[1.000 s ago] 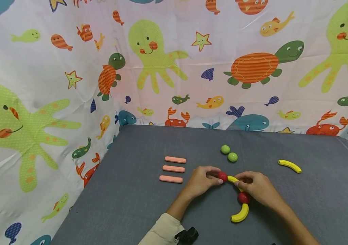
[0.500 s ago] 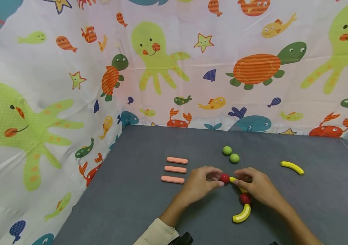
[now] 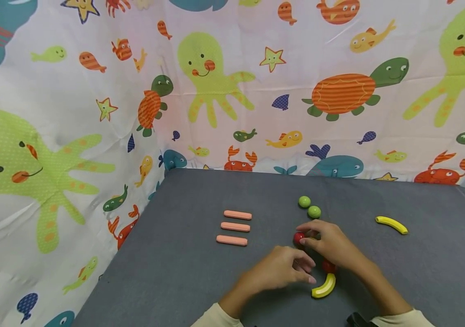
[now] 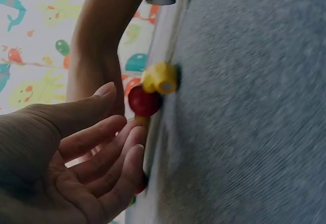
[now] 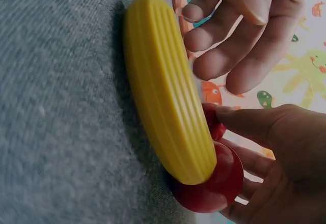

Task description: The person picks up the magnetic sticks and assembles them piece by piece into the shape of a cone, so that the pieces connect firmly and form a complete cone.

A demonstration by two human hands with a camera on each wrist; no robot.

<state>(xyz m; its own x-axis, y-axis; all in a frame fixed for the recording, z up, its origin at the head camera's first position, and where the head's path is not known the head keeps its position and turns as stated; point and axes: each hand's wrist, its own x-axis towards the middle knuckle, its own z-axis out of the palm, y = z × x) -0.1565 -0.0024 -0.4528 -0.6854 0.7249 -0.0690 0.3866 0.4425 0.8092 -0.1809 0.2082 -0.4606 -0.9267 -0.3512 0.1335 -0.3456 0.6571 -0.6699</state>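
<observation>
My right hand (image 3: 332, 245) pinches a red ball (image 3: 298, 239) between thumb and fingers, at the far end of a curved row of toy pieces. Behind that hand, a second red ball (image 3: 328, 266) meets a toy banana (image 3: 324, 287) at the row's near end. The right wrist view shows this banana (image 5: 168, 91) with its end against the near red ball (image 5: 216, 186). Another yellow piece between the balls is mostly hidden by the right hand. My left hand (image 3: 281, 269), fingers loosely bent, hovers left of the row and holds nothing.
Several toy pieces lie on the grey cloth (image 3: 167, 272): three pink sausage-like sticks (image 3: 235, 226) at left, two green balls (image 3: 314, 212) farther back, a lone toy banana (image 3: 392, 225) at right. A sea-animal curtain (image 3: 224, 150) borders the back and left.
My left hand has let go of the far red ball and moved toward me, beside the near banana. My right hand has shifted left from the yellow piece to that red ball.
</observation>
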